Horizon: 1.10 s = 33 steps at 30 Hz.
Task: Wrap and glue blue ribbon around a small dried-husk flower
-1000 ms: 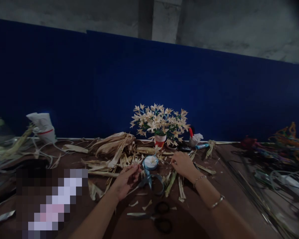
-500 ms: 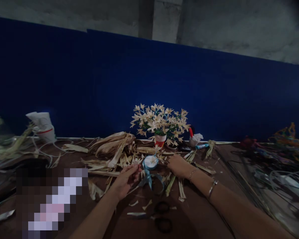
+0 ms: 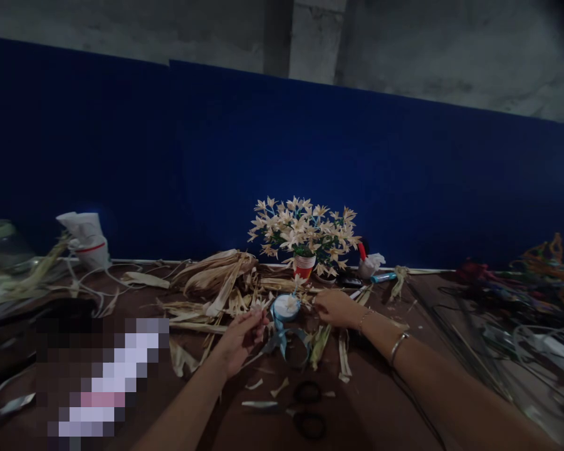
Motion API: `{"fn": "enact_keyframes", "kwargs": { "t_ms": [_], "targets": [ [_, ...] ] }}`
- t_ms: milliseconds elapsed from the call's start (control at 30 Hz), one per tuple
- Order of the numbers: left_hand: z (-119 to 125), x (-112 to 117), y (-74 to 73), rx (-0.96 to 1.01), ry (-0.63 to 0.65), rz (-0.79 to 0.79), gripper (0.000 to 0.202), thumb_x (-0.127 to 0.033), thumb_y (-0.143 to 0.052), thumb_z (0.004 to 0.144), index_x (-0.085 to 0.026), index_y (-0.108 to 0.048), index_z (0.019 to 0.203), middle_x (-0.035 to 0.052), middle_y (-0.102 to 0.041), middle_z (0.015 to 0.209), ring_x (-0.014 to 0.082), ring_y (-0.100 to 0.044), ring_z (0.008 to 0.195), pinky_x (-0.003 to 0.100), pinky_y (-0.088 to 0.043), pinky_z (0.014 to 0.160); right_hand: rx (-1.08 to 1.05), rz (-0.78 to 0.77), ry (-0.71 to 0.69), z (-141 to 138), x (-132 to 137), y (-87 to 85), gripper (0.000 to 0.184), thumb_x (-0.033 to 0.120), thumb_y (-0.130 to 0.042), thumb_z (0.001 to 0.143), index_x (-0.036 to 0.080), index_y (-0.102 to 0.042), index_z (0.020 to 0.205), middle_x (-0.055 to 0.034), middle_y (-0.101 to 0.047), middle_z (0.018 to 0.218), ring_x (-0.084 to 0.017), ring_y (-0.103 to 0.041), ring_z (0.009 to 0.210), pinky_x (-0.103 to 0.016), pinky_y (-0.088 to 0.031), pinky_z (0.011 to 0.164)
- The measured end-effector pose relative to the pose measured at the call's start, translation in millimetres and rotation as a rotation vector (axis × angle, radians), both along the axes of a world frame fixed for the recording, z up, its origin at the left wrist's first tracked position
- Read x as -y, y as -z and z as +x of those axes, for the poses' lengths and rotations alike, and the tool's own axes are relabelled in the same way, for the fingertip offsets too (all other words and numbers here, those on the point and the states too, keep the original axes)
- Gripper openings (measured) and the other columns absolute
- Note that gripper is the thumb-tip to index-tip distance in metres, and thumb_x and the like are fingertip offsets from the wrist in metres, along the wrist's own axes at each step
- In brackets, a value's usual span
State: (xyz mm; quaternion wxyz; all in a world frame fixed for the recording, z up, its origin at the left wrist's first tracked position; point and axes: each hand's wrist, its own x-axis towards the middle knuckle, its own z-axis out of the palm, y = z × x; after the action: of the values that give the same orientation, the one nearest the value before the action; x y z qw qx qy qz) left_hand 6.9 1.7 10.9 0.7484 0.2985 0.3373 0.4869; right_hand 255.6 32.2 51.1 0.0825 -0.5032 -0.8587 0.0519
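Observation:
My left hand (image 3: 239, 337) rests on the brown table (image 3: 366, 407) with its fingers pinched together on a small pale husk piece near a thin wire stem. A light blue ribbon roll (image 3: 285, 307) lies just right of it, its loose end trailing down. My right hand (image 3: 334, 307) reaches over the husk strips beyond the roll, fingers curled down onto them; what they hold is hidden. A cup of pale husk flowers (image 3: 303, 237) stands behind both hands.
Black-handled scissors (image 3: 297, 407) lie near the front edge. A heap of dry husks (image 3: 216, 275) lies at the back left. A white paper cup (image 3: 87, 238) is at far left. Wires and coloured cords (image 3: 521, 300) cover the right side. A blue wall panel (image 3: 169, 156) runs along the far side of the table.
My right hand has moved a little farther away and leftward, toward the ribbon roll and the flower cup. My left hand has stayed almost still.

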Motion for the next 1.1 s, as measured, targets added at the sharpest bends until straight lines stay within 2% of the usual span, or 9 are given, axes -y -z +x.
{"fn": "enact_keyframes", "kwargs": {
  "t_ms": [200,333,500,633,700,900,1100],
  "targets": [
    [0,0,-0.3,0.021,0.004,0.024,0.012,-0.018,-0.065,0.064,-0.011,-0.058,0.071,0.0008,-0.056,0.063,0.0027,-0.044,0.046,0.013,-0.033,0.040,-0.445,-0.210,0.160,-1,-1,0.1,0.009,0.017,-0.043,0.069,0.016,-0.052,0.068,-0.0021,-0.063,0.067,-0.011,-0.055,0.058,-0.021,-0.041,0.053],
    [1,1,-1.0,0.056,0.026,0.022,0.011,-0.018,-0.063,0.066,-0.011,-0.058,0.071,0.0005,-0.055,0.063,0.0022,-0.043,0.046,0.012,-0.033,0.040,-0.687,-0.388,0.254,-13,14,2.0,0.006,0.018,-0.041,0.068,0.016,-0.046,0.065,0.0018,-0.058,0.055,-0.007,-0.047,0.040,-0.017,-0.034,0.039],
    [7,5,-0.4,0.096,0.022,-0.005,0.013,-0.019,-0.064,0.065,-0.012,-0.058,0.074,0.0004,-0.058,0.068,0.0024,-0.046,0.046,0.013,-0.036,0.042,-0.900,-0.567,0.246,-51,43,6.2,0.009,0.024,-0.048,0.066,0.015,-0.048,0.064,0.0032,-0.055,0.053,-0.004,-0.041,0.038,-0.015,-0.029,0.037],
    [9,7,1.3,0.131,0.094,-0.029,0.013,-0.022,-0.063,0.066,-0.012,-0.058,0.073,0.0003,-0.059,0.062,0.0066,-0.052,0.050,0.018,-0.042,0.051,-1.297,-0.776,0.238,-86,57,14.4,0.019,0.027,-0.063,0.057,0.014,-0.054,0.068,0.0041,-0.054,0.051,-0.005,-0.044,0.042,-0.016,-0.031,0.041],
    [9,7,1.2,0.133,0.106,-0.031,0.013,-0.023,-0.063,0.066,-0.012,-0.058,0.071,0.0007,-0.059,0.059,0.0086,-0.054,0.052,0.020,-0.042,0.052,-1.415,-0.808,0.255,-98,61,20.0,0.021,0.028,-0.066,0.056,0.013,-0.056,0.069,0.0036,-0.054,0.050,-0.006,-0.046,0.043,-0.016,-0.029,0.040],
    [11,7,1.7,0.111,0.090,-0.028,0.012,-0.020,-0.064,0.064,-0.012,-0.058,0.070,-0.0001,-0.058,0.055,0.0095,-0.053,0.048,0.020,-0.040,0.046,-1.449,-0.748,0.237,-104,66,36.3,0.026,0.035,-0.065,0.060,0.014,-0.057,0.073,0.0012,-0.060,0.058,-0.006,-0.049,0.041,-0.016,-0.028,0.039],
    [13,8,4.7,0.161,0.115,-0.013,0.007,-0.015,-0.062,0.065,-0.012,-0.057,0.068,0.0011,-0.059,0.058,0.0113,-0.056,0.054,0.021,-0.042,0.052,-1.410,-0.728,0.222,-107,67,40.8,0.032,0.045,-0.060,0.062,0.017,-0.048,0.072,0.0056,-0.055,0.045,-0.007,-0.046,0.034,-0.017,-0.030,0.037]
  ]
}}
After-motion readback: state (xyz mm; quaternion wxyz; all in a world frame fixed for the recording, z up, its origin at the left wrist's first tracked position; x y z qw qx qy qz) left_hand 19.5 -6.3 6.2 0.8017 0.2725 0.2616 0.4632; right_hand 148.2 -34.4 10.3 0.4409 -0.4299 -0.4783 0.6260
